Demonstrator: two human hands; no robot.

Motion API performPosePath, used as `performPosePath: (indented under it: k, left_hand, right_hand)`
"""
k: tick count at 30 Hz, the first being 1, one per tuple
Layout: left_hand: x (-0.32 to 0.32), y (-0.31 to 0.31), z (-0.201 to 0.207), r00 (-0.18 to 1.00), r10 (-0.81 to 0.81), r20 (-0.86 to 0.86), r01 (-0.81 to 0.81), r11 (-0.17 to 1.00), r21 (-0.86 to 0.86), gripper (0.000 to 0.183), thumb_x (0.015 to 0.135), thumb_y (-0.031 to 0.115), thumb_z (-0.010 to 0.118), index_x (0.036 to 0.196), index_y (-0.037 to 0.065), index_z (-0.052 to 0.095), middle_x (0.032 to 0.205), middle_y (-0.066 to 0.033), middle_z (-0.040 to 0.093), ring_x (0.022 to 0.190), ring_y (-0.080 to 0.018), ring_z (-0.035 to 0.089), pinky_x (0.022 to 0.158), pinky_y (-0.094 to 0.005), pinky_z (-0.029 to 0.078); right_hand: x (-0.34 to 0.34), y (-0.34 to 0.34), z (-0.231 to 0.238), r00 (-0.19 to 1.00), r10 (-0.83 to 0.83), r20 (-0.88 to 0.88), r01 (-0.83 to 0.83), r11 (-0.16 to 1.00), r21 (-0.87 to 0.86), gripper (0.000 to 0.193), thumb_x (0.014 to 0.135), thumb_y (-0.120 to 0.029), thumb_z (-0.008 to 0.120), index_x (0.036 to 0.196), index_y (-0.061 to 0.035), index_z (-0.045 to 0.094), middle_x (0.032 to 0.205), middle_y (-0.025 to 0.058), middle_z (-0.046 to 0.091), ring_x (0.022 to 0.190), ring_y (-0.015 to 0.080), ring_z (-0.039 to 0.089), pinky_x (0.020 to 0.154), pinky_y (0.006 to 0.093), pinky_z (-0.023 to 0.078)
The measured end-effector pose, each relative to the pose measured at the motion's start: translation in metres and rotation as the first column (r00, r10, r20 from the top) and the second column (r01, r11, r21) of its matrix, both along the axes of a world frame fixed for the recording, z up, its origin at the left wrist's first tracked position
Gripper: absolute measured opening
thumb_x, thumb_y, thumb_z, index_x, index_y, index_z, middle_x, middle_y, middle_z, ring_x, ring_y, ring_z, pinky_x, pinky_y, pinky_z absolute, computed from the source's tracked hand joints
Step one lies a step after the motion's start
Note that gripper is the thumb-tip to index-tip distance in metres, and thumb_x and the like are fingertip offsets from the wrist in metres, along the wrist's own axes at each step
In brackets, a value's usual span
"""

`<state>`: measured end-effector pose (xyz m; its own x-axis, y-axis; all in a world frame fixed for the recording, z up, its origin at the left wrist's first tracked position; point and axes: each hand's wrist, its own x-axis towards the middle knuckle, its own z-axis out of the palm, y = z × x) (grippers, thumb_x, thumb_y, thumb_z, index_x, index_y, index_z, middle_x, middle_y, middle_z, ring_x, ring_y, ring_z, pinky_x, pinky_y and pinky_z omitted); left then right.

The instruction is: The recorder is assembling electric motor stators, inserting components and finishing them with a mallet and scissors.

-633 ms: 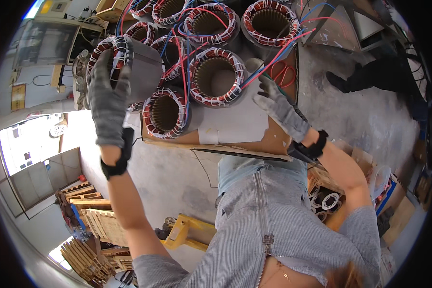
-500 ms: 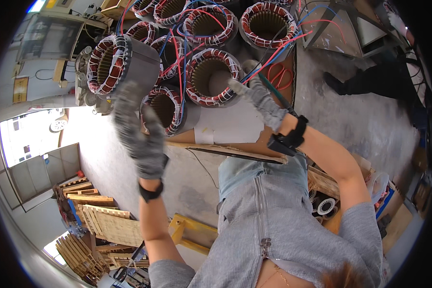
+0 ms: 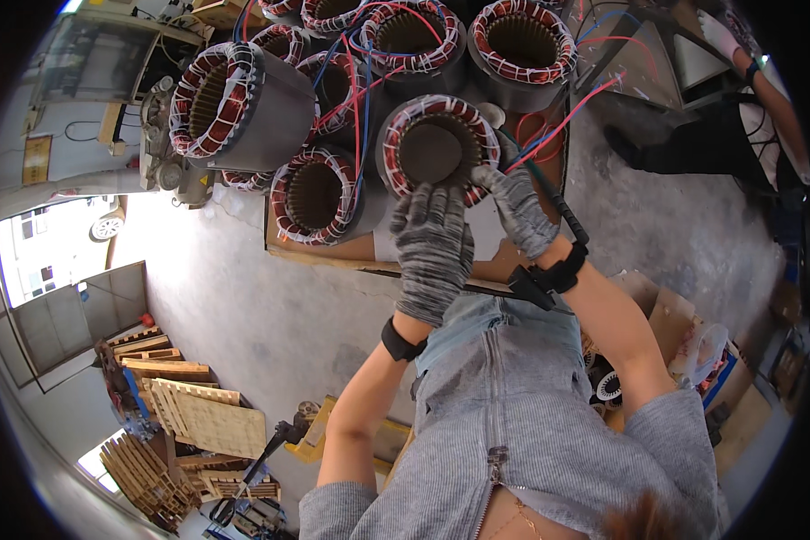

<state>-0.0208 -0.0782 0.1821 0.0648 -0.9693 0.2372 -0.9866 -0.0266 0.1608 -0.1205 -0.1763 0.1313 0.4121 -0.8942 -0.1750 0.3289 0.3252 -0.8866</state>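
Both my hands wear grey knit gloves and are at one motor stator [image 3: 394,148], a grey cylinder with a ring of red-brown windings laced in white cord. My left hand [image 3: 432,252] lays its straight, close-set fingers over the stator's near rim. Its thumb is hidden. At the right side of the same rim, my right hand [image 3: 520,216] has its fingers curled round the edge. Red and blue lead wires [image 3: 562,126] stick out to the right, just beyond the right hand. Through the bore, a flat round grey surface shows.
Several more stators stand close behind and left, among them a tilted one [image 3: 209,103] and a near one [image 3: 315,193]. Red-handled scissors [image 3: 538,128] lie at right. The cardboard-covered table edge [image 3: 369,263] runs before me. Another person's arm [image 3: 778,112] is at far right; wooden pallets [image 3: 211,416] lean lower left.
My left hand has moved right, from beside the tilted stator to the near rim of the middle one. My right hand has closed on that rim. The stator appears shifted slightly right.
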Motion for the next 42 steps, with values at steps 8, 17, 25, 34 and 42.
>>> performPosePath:
  k: [8,17,25,34,42]
  left_hand:
    - [0.007,0.035,0.008,0.887,-0.095,-0.451,0.000,0.978,-0.206,0.035,0.077,0.013,0.051,0.111,0.007,0.053,0.110,-0.0107,0.052,0.109,-0.0270,0.044,0.092,-0.0387,0.033]
    - [0.010,0.016,-0.033,0.870,0.037,-0.491,-0.089,0.993,-0.082,0.056,0.088,0.043,0.035,0.131,0.007,0.032,0.135,-0.0214,0.025,0.125,-0.0360,0.024,0.100,-0.0466,0.022]
    - [-0.006,0.062,-0.048,0.925,-0.113,-0.364,0.111,0.993,-0.025,0.065,0.082,0.040,0.051,0.135,0.015,0.022,0.137,-0.0249,0.016,0.127,-0.0407,0.017,0.101,-0.0515,0.021]
    - [0.005,0.026,-0.013,0.178,0.553,-0.814,-0.287,0.820,0.495,0.052,0.090,0.040,0.041,0.120,-0.002,0.040,0.108,-0.0111,0.047,0.091,-0.0184,0.050,0.078,-0.0282,0.043]
    - [0.010,0.037,-0.020,0.176,0.489,-0.854,-0.297,0.854,0.428,0.031,0.090,0.035,0.043,0.102,0.007,0.051,0.090,-0.0022,0.051,0.086,-0.0116,0.046,0.079,-0.0263,0.037]
  right_hand:
    - [-0.037,-0.008,0.008,0.976,0.155,0.152,-0.175,0.976,0.129,0.065,0.069,0.005,0.051,0.130,-0.0021,0.033,0.121,0.0061,0.045,0.110,0.0134,0.044,0.093,0.0234,0.036]
    - [-0.074,-0.022,-0.032,0.962,0.272,0.004,-0.272,0.961,0.040,0.048,0.074,-0.014,0.061,0.120,-0.0041,0.048,0.121,0.0038,0.048,0.108,0.0144,0.047,0.095,0.0305,0.037]
    - [-0.095,-0.012,-0.021,0.942,0.334,-0.018,-0.330,0.918,-0.219,0.040,0.079,-0.014,0.052,0.118,-0.0027,0.050,0.118,0.0108,0.050,0.116,0.0196,0.042,0.099,0.0318,0.031]
    - [-0.128,0.026,-0.030,0.998,-0.002,-0.062,0.000,1.000,-0.028,0.043,0.084,-0.013,0.052,0.123,-0.0019,0.039,0.106,0.0064,0.052,0.096,0.0136,0.050,0.088,0.0254,0.038]
    - [-0.136,0.091,-0.018,0.741,-0.248,-0.625,-0.417,0.559,-0.716,0.031,0.086,-0.006,0.048,0.117,-0.0040,0.045,0.115,0.0106,0.052,0.103,0.0212,0.052,0.085,0.0311,0.043]
